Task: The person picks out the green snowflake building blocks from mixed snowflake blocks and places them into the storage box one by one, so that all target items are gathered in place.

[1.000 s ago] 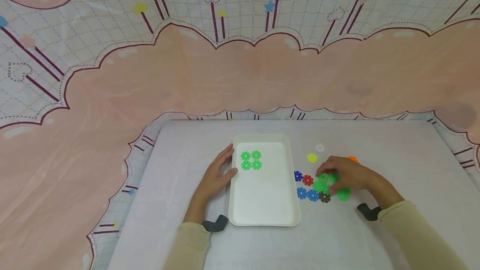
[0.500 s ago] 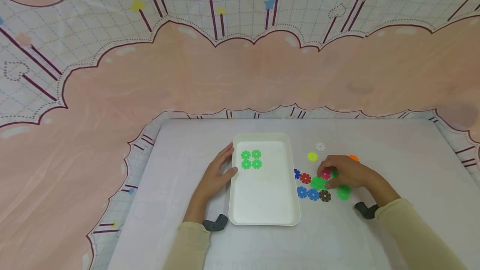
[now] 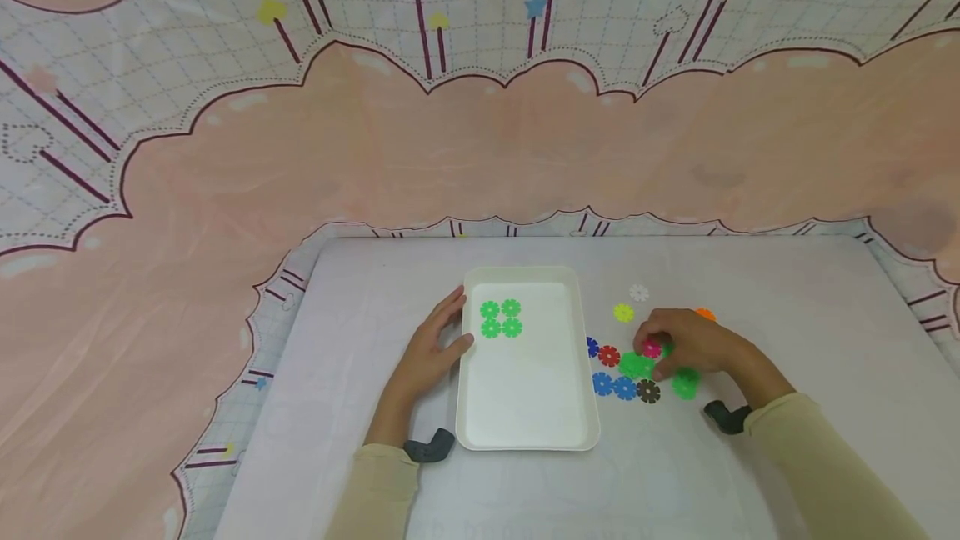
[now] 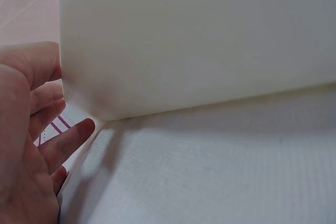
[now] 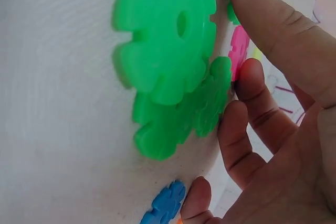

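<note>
My left hand (image 3: 431, 348) rests against the left side of a white tray (image 3: 528, 398), fingers along its edge. In the left wrist view, fingertips (image 4: 84, 128) are right by the tray's outer wall (image 4: 199, 40). Inside the tray lie several green flower-shaped plastic discs (image 3: 500, 318) in a square. My right hand (image 3: 693, 344) bends over a heap of green discs (image 3: 636, 366) and a pink disc (image 3: 652, 348), thumb and index tips apart. The right wrist view has overlapping green discs (image 5: 165, 35) beside the thumb (image 5: 283, 30), its index fingertip out of frame.
Around the heap on the white table (image 3: 360, 290) lie a red disc (image 3: 609, 356), blue discs (image 3: 613, 386), a dark brown disc (image 3: 648, 391), a yellow disc (image 3: 623, 312), a white disc (image 3: 639, 292) and an orange disc (image 3: 705, 315).
A second ago a green disc covered the pink one between my right fingers; now the pink disc shows and the green heap sits slightly lower left. My left hand stays at the tray.
</note>
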`<state>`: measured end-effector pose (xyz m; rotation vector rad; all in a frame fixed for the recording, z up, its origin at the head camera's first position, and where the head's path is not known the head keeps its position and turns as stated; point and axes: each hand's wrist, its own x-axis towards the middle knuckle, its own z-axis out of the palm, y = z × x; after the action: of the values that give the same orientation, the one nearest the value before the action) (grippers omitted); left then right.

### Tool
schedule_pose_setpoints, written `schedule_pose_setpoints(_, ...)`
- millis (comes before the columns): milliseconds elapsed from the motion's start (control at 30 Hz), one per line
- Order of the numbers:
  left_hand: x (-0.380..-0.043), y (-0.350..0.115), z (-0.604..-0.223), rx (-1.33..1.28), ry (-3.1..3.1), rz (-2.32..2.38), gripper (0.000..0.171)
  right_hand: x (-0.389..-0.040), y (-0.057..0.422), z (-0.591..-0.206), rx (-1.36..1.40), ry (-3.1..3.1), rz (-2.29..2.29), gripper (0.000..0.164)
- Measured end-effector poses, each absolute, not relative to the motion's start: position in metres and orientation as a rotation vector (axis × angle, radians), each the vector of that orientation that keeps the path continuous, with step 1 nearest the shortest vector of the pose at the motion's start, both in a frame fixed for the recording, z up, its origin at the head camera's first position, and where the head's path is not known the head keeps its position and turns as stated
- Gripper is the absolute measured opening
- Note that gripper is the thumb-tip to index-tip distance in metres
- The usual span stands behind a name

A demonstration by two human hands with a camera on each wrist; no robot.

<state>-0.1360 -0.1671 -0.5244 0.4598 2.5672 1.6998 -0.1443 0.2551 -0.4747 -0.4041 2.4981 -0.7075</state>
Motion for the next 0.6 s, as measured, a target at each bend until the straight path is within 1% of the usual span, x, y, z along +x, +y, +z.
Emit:
schedule_pose_setpoints(167, -0.138, -0.171, -0.527, 0.478, 2.568, 1.694, 0.063, -0.146, 0.256, -0.475, -0.412, 2.498, -0.698, 0.029)
schedule_pose_setpoints(600, -0.138, -0.171, -0.526, 0.482, 2.548, 1.674, 0.063, -0.148, 0.266, -0.473, -0.395, 2.477, -0.752, 0.025)
